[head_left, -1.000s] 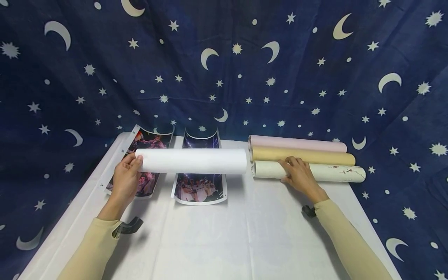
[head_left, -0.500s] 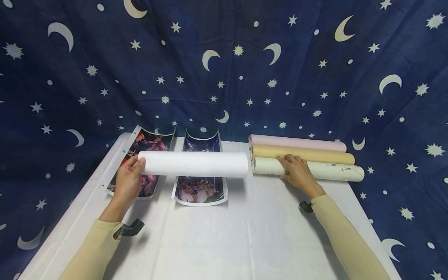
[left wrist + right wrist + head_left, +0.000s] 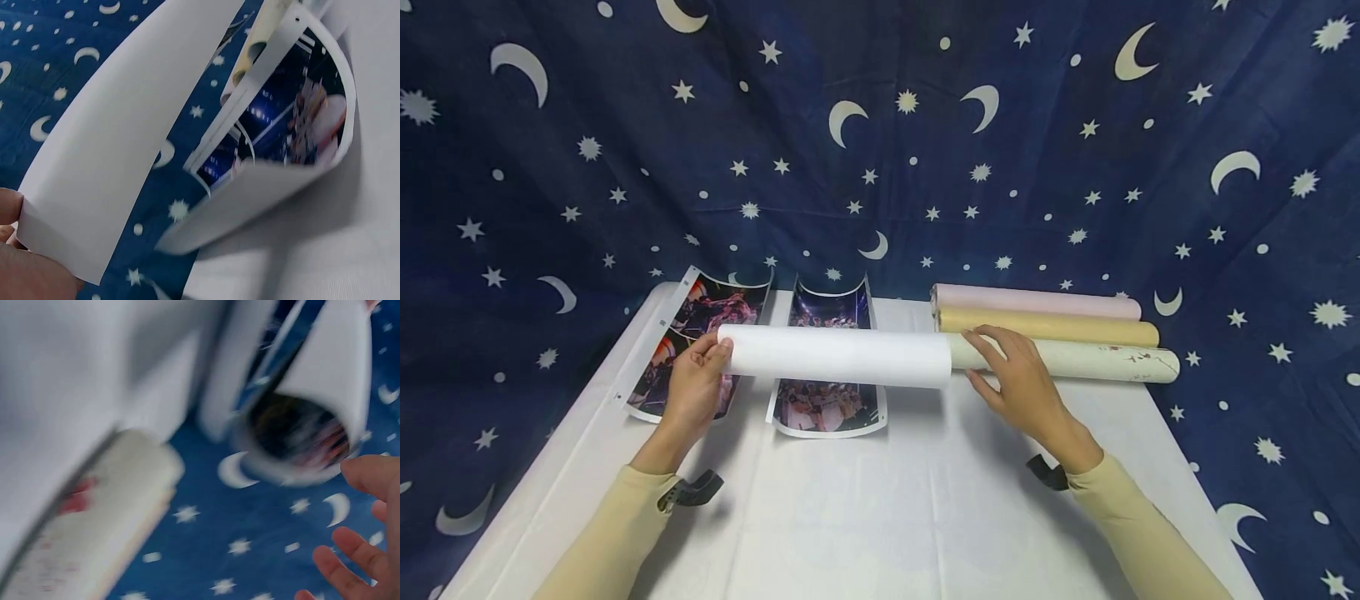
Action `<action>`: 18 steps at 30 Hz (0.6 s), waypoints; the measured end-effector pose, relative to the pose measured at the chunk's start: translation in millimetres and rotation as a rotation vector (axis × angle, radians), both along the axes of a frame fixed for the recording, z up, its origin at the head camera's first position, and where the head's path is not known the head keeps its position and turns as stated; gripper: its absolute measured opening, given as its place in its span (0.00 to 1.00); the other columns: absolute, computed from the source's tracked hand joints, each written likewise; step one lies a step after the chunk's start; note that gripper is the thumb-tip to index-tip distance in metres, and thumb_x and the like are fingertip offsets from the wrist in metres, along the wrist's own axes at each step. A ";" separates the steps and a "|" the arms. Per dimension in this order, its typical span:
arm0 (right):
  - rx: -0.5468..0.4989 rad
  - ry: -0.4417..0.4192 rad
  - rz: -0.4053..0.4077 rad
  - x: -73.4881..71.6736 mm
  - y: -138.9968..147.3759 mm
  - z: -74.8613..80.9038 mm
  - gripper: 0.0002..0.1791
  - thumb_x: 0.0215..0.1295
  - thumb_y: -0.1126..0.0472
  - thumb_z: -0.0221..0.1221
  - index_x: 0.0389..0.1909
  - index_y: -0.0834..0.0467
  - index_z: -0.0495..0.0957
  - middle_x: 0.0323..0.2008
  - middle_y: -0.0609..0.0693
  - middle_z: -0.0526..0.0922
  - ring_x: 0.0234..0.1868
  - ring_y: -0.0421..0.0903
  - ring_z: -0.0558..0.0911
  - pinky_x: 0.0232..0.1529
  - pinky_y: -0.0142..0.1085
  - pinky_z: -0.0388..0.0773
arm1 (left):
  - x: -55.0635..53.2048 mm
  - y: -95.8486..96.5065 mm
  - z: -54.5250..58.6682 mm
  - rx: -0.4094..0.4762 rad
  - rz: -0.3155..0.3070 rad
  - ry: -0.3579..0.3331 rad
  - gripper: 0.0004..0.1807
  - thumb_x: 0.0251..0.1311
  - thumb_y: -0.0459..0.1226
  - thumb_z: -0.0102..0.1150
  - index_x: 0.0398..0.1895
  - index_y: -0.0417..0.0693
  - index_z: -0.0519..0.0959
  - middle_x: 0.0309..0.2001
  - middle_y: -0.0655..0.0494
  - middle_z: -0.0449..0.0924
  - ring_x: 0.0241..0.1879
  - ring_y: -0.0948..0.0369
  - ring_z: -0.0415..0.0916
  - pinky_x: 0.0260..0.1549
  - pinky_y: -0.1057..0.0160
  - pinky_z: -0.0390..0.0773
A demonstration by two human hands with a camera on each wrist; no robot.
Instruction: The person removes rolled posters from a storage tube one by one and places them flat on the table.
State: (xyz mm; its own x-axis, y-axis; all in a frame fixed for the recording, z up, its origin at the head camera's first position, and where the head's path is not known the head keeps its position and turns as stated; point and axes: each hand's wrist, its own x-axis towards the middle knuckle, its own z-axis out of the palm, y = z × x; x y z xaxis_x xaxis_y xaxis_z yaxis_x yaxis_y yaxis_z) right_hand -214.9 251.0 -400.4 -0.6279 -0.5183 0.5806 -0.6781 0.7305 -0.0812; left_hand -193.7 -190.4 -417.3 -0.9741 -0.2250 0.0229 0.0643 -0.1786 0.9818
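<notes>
My left hand (image 3: 694, 385) pinches the left end of a white rolled sheet (image 3: 838, 357) between thumb and fingers, holding it level above the table. In the right wrist view a dark colourful print shows inside the open end of this rolled sheet (image 3: 303, 434). Close to that end, my right hand (image 3: 1021, 385) hovers with fingers and thumb spread, holding nothing. Behind it lies a cream roll (image 3: 1097, 360) with a red floral pattern, its left part covered by the white roll and hand.
A yellow roll (image 3: 1052, 325) and a pink roll (image 3: 1037, 301) lie behind the cream one. Two curled printed photo sheets, one at far left (image 3: 718, 312) and one mid-left (image 3: 823, 408), rest on the white-covered table (image 3: 850, 517). A blue star-and-moon cloth (image 3: 880, 125) hangs behind.
My right hand has left the cream floral roll and moved left towards the white roll's end. My left hand has carried the white roll to the right.
</notes>
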 end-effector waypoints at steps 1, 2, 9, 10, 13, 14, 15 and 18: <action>0.002 0.029 0.020 5.4 -5.5 5.5 0.33 0.57 0.59 0.67 0.66 0.54 0.71 0.59 0.58 0.75 0.60 0.59 0.73 0.61 0.56 0.67 | -1.1 4.3 1.5 -0.012 -0.004 0.001 0.21 0.72 0.37 0.50 0.61 0.31 0.67 0.40 0.70 0.81 0.44 0.72 0.76 0.46 0.78 0.76; 0.009 0.051 0.035 10.5 -10.3 9.9 0.33 0.58 0.58 0.66 0.65 0.54 0.71 0.59 0.58 0.75 0.60 0.59 0.73 0.61 0.55 0.67 | -2.2 9.0 3.0 -0.026 -0.011 0.005 0.22 0.72 0.37 0.50 0.62 0.29 0.66 0.39 0.70 0.81 0.43 0.72 0.76 0.46 0.78 0.76; 0.122 0.098 0.027 27.0 -31.7 20.5 0.35 0.56 0.51 0.68 0.66 0.50 0.71 0.62 0.59 0.73 0.62 0.59 0.71 0.63 0.57 0.65 | -8.9 44.8 11.2 -0.065 -0.074 0.045 0.21 0.72 0.35 0.49 0.61 0.26 0.68 0.35 0.74 0.82 0.41 0.73 0.77 0.48 0.77 0.75; 0.144 0.091 0.013 28.0 -34.2 20.5 0.36 0.56 0.50 0.69 0.66 0.48 0.70 0.63 0.59 0.72 0.63 0.59 0.70 0.64 0.58 0.65 | -9.3 49.7 12.2 -0.071 -0.089 0.049 0.21 0.72 0.35 0.50 0.61 0.27 0.69 0.35 0.73 0.82 0.41 0.73 0.77 0.49 0.77 0.74; 0.201 0.073 -0.015 28.7 -40.5 19.0 0.39 0.55 0.45 0.69 0.68 0.46 0.68 0.65 0.59 0.70 0.65 0.60 0.69 0.65 0.61 0.64 | -9.8 63.2 14.3 -0.113 -0.117 0.068 0.19 0.72 0.36 0.51 0.57 0.28 0.72 0.30 0.71 0.80 0.36 0.72 0.75 0.44 0.75 0.75; 0.217 0.067 -0.023 28.6 -41.9 18.1 0.40 0.54 0.44 0.69 0.68 0.46 0.67 0.65 0.59 0.70 0.65 0.60 0.68 0.65 0.61 0.64 | -9.5 66.9 14.7 -0.135 -0.128 0.076 0.19 0.72 0.37 0.51 0.56 0.28 0.73 0.29 0.71 0.79 0.34 0.71 0.74 0.43 0.75 0.74; 0.228 0.061 -0.029 28.6 -43.1 17.3 0.40 0.54 0.44 0.70 0.68 0.46 0.67 0.65 0.59 0.70 0.66 0.61 0.68 0.65 0.62 0.64 | -9.3 70.4 14.8 -0.145 -0.132 0.082 0.18 0.72 0.37 0.51 0.55 0.29 0.74 0.28 0.69 0.79 0.33 0.71 0.73 0.41 0.75 0.74; 0.243 0.046 -0.043 27.7 -44.7 15.3 0.41 0.54 0.43 0.70 0.69 0.46 0.66 0.66 0.59 0.69 0.66 0.61 0.68 0.66 0.61 0.63 | -8.0 78.8 15.6 -0.158 -0.154 0.101 0.16 0.72 0.36 0.51 0.54 0.30 0.75 0.25 0.67 0.74 0.28 0.70 0.68 0.32 0.74 0.71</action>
State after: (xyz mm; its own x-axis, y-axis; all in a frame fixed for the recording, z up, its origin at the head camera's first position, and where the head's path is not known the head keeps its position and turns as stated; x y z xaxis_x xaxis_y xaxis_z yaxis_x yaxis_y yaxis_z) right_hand -187.2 206.3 -385.1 -0.6284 -0.6196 0.4704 -0.6449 0.7531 0.1305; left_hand -201.6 -111.6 -401.7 -0.9875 -0.0600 0.1455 0.1479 -0.0389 0.9882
